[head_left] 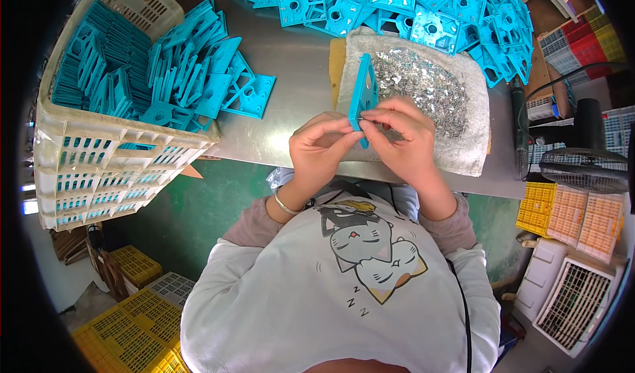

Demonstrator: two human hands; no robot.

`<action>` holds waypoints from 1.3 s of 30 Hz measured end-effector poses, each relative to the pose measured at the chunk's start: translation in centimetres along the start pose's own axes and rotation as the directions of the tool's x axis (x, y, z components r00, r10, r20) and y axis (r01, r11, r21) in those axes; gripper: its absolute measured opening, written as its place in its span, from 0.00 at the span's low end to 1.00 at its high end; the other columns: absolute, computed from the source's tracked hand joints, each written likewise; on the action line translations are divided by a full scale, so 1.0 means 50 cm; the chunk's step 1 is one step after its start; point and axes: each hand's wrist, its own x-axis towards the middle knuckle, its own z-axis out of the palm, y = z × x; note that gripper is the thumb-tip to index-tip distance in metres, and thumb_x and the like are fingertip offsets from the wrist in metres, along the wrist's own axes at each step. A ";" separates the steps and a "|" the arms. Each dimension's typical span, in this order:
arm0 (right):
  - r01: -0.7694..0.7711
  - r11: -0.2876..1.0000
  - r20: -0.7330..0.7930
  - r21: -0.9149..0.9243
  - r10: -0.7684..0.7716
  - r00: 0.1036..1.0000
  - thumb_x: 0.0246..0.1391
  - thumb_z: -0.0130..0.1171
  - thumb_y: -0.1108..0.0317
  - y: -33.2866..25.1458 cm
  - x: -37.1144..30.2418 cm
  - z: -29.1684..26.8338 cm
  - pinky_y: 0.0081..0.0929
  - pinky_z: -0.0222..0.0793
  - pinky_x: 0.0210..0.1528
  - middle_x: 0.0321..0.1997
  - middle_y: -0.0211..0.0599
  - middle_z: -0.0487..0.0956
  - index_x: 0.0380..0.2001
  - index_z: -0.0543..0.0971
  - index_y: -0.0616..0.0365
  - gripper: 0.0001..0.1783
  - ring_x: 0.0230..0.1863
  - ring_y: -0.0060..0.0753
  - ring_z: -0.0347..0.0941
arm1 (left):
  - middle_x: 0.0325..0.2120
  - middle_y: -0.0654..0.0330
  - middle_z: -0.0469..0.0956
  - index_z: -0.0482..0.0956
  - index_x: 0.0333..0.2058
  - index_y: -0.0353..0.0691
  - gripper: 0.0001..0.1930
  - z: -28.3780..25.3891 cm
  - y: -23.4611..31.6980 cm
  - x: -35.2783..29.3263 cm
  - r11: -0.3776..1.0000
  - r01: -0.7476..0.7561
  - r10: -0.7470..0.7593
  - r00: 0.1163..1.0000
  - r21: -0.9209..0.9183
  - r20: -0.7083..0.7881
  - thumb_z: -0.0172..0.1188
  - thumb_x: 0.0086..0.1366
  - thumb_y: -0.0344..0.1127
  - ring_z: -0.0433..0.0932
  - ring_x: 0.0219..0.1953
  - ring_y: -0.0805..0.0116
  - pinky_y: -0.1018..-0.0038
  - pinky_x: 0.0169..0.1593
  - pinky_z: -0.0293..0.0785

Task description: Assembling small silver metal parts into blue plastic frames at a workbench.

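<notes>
A turquoise plastic plate (362, 92) stands on edge just above the front of the metal table, seen almost side-on. My left hand (316, 146) is closed, pinching its lower part between thumb and fingertips. From the other side, my right hand (407, 135) is closed too, its thumb and forefinger pressed together at the plate's edge. A tiny dark metal bit shows at those fingertips; its exact kind is hidden. Close behind the right hand, a heap of small shiny metal pieces (426, 85) lies on a pale cloth (466, 158).
At left, a white plastic crate (126, 133) is filled with turquoise plates, some spilling onto the metal table (281, 85). Another large pile of plates (390, 5) covers the back. A black screwdriver-like tool (520, 125) and a fan (582, 158) are at right.
</notes>
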 end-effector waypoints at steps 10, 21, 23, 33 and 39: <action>0.214 0.957 0.055 -0.198 -0.207 0.977 0.46 0.71 0.73 -0.002 0.020 -0.011 0.34 0.66 0.36 0.31 0.34 0.77 0.31 0.81 0.58 0.09 0.32 0.38 0.74 | 0.38 0.55 0.82 0.83 0.42 0.28 0.13 0.002 -0.001 0.004 1.000 -0.011 0.011 1.000 0.002 0.017 0.67 0.58 0.13 0.82 0.39 0.70 0.75 0.43 0.82; 0.068 0.987 0.164 -0.145 -0.044 0.985 0.55 0.62 0.72 -0.009 0.008 -0.020 0.40 0.61 0.39 0.31 0.37 0.71 0.29 0.73 0.57 0.06 0.32 0.45 0.69 | 0.38 0.53 0.81 0.83 0.42 0.27 0.13 0.005 0.001 -0.007 1.000 0.010 -0.010 0.999 -0.009 0.031 0.66 0.58 0.12 0.82 0.40 0.68 0.73 0.46 0.85; 0.105 0.985 0.119 -0.133 -0.089 0.989 0.55 0.61 0.72 -0.015 0.015 -0.010 0.41 0.60 0.39 0.30 0.37 0.70 0.29 0.73 0.57 0.06 0.32 0.45 0.68 | 0.38 0.53 0.81 0.83 0.42 0.27 0.13 0.006 0.001 -0.006 1.000 0.008 -0.008 1.000 -0.021 0.023 0.67 0.58 0.12 0.82 0.40 0.68 0.73 0.46 0.85; 0.032 0.994 0.311 -0.100 0.001 0.950 0.56 0.60 0.72 0.006 0.003 -0.025 0.39 0.58 0.42 0.32 0.38 0.69 0.31 0.72 0.56 0.06 0.36 0.45 0.68 | 0.38 0.54 0.81 0.84 0.43 0.27 0.13 0.007 0.008 -0.002 0.994 -0.048 0.041 0.996 0.093 0.074 0.67 0.58 0.13 0.82 0.41 0.68 0.74 0.45 0.84; 0.163 0.975 0.130 -0.150 -0.144 0.981 0.56 0.60 0.72 -0.014 0.018 -0.013 0.40 0.58 0.42 0.32 0.35 0.71 0.31 0.73 0.55 0.05 0.36 0.44 0.68 | 0.38 0.54 0.81 0.85 0.41 0.28 0.12 0.011 0.006 0.001 1.000 -0.002 0.003 0.999 -0.024 0.032 0.67 0.58 0.14 0.82 0.40 0.68 0.74 0.44 0.83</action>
